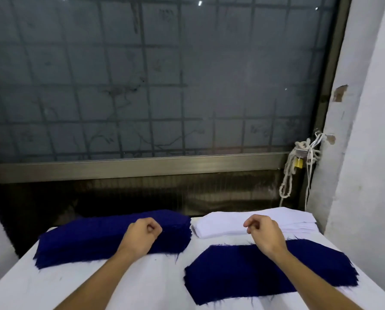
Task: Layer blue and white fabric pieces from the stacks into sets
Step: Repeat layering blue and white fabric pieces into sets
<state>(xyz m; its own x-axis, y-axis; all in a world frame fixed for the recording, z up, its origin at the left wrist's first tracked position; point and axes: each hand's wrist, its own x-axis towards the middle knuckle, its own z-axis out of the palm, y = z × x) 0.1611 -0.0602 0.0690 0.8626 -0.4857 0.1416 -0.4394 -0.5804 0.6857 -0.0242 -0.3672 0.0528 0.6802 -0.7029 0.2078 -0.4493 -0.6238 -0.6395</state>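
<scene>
Both forearms reach forward over the white table point(142, 285). The left hand point(142, 233) hangs above the right end of the blue stack point(93, 240), fingers curled into a loose fist with nothing in it. The right hand point(264, 231) hovers at the near edge of the white stack point(222, 223), fingers curled, thumb against forefinger, nothing visibly held. A blue piece point(243, 274) lies flat just before the white stack.

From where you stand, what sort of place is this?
Probably a small garment or tailoring workshop: a blue fabric stack and a white fabric stack of cut pieces lie on a white-covered worktable beside a barred window.
</scene>
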